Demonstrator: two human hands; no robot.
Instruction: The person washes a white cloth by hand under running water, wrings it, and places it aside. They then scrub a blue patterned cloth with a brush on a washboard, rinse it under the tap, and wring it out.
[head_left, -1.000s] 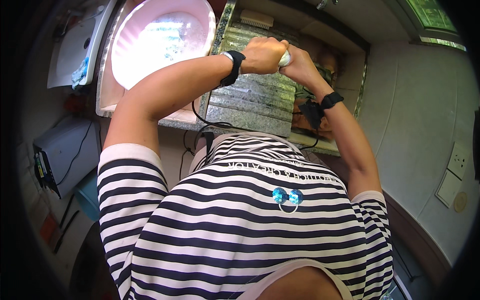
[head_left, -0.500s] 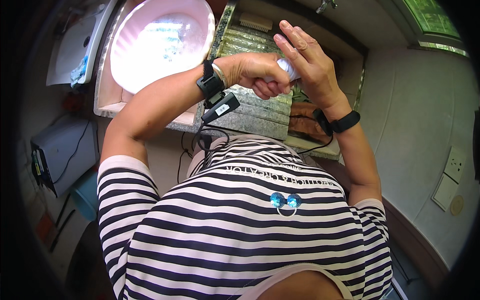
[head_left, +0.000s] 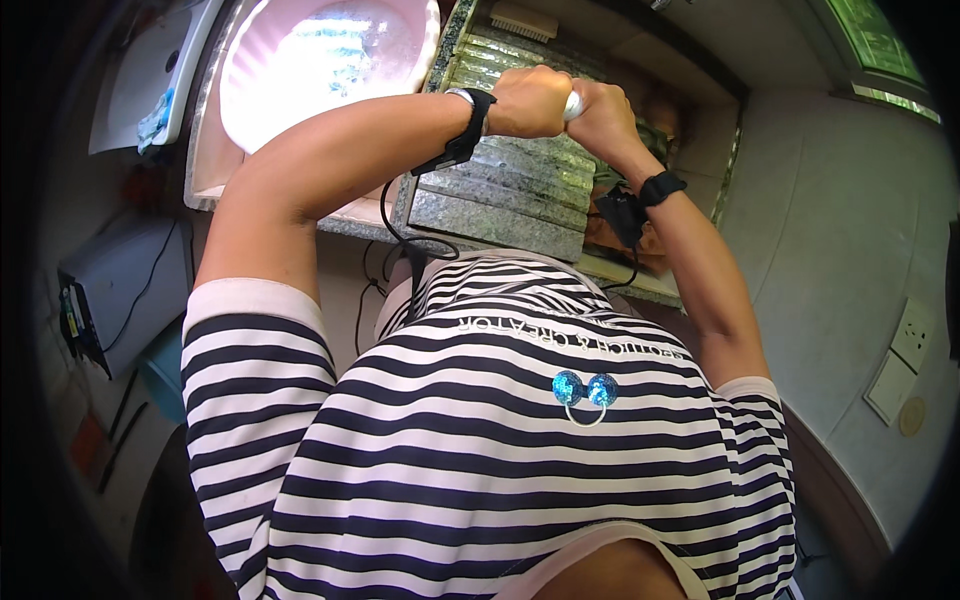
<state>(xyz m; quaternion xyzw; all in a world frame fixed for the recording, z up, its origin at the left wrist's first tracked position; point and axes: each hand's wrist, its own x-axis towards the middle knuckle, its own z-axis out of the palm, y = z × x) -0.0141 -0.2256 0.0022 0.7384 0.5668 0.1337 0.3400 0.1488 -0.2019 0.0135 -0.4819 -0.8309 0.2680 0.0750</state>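
I see my left hand [head_left: 528,100] and right hand [head_left: 600,108] pressed together, each grip closed tight around a small white object [head_left: 572,104]. They hover above the ridged washboard [head_left: 510,190], beside the pink basin [head_left: 330,60].

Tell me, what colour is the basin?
Pink, glaring bright in the light; the basin shows in the head view.
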